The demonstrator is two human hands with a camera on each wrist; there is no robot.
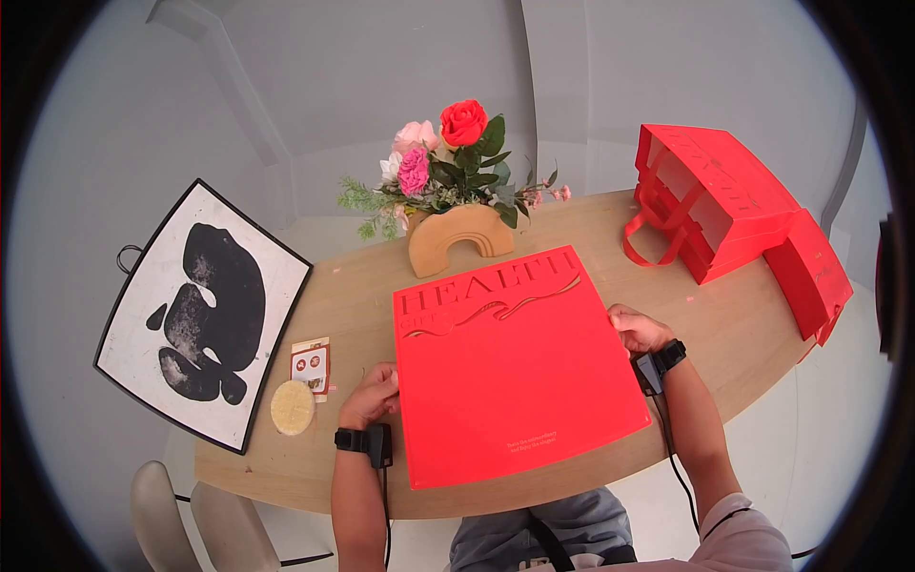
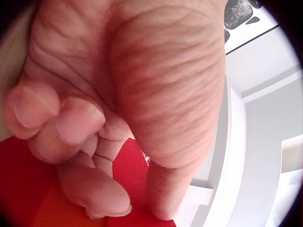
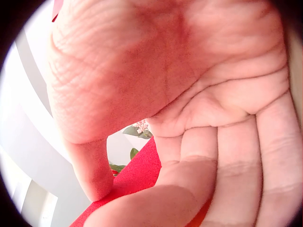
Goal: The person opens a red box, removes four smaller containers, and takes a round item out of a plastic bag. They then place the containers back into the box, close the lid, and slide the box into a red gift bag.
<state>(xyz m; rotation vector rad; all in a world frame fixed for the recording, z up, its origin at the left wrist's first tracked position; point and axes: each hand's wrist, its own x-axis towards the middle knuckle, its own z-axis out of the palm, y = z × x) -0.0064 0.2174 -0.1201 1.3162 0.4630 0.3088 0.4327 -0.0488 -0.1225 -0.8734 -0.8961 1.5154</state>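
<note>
Tabletop [image 1: 315,315] — red box [image 1: 519,367] lengthwise away

A flat box lid [image 1: 515,362] lies mid-table [image 1: 743,334], a hand at either side edge. Behind it stands a flower arrangement [image 1: 453,191]. Far right sit gift bags [image 1: 724,200]; left lie a card [image 1: 312,367], a coaster [image 1: 292,407] and a framed picture [image 1: 200,310].
</note>
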